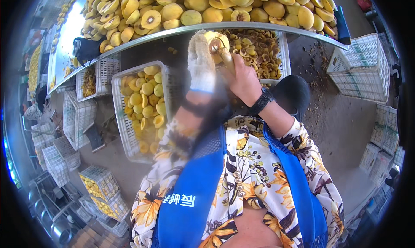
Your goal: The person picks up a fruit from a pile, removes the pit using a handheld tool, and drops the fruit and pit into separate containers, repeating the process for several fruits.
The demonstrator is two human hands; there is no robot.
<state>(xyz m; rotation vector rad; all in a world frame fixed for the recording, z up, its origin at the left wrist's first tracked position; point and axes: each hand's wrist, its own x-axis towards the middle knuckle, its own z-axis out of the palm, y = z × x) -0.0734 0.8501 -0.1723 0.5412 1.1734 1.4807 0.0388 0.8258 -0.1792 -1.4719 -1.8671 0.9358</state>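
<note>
A white crate of yellow fruit point(145, 105) sits low at left. The gloved left hand point(202, 64) grips a halved fruit point(215, 39) just under the surface point(142, 37) edge; the right hand point(243, 81) clasps a pitting tool point(226, 57) against it.

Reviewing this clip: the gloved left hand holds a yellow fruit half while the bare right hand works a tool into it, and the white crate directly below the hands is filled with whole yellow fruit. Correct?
Not quite. In the head view the crate under the hands holds brown pits and scraps; the whole yellow fruit fills the crate to the left. The gloved left hand does hold the fruit half, and the bare right hand works the tool.
</note>
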